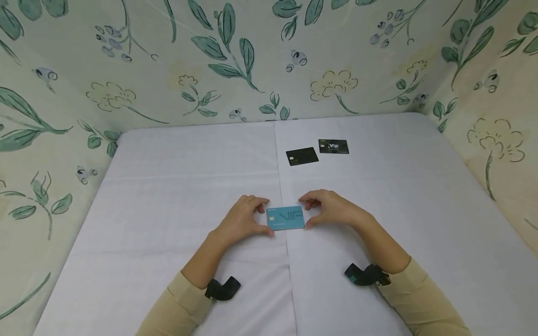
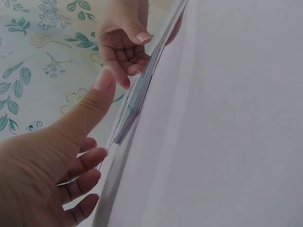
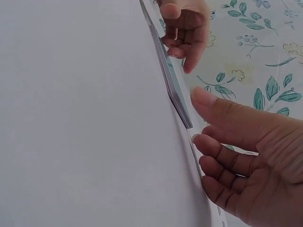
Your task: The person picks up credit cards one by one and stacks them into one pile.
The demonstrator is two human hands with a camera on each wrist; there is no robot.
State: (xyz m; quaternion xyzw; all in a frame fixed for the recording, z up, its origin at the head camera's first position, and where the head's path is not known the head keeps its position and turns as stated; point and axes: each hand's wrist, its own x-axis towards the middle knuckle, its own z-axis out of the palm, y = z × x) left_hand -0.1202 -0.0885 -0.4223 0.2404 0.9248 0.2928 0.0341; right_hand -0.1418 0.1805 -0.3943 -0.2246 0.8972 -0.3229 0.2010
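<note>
A blue card marked VIP (image 1: pixel 286 223) lies in the middle of the white-covered table, with a gold chip at its left. Seen edge-on in the left wrist view, it tops a stack of several cards (image 2: pixel 131 118). My left hand (image 1: pixel 240 221) is at the left end of the stack, thumb and fingers spread apart. At the right end is my right hand (image 1: pixel 336 210), its thumb near the lower corner and its fingers loosely bent. Neither hand grips the stack; whether a fingertip touches its edge I cannot tell.
Two black cards lie farther back, right of the middle: one with dull lettering (image 1: pixel 302 158) and one with white Vip lettering (image 1: pixel 334 150). White cloth (image 1: pixel 168 205) covers the table. Leaf-patterned fabric (image 1: pixel 147 70) hangs behind and at both sides.
</note>
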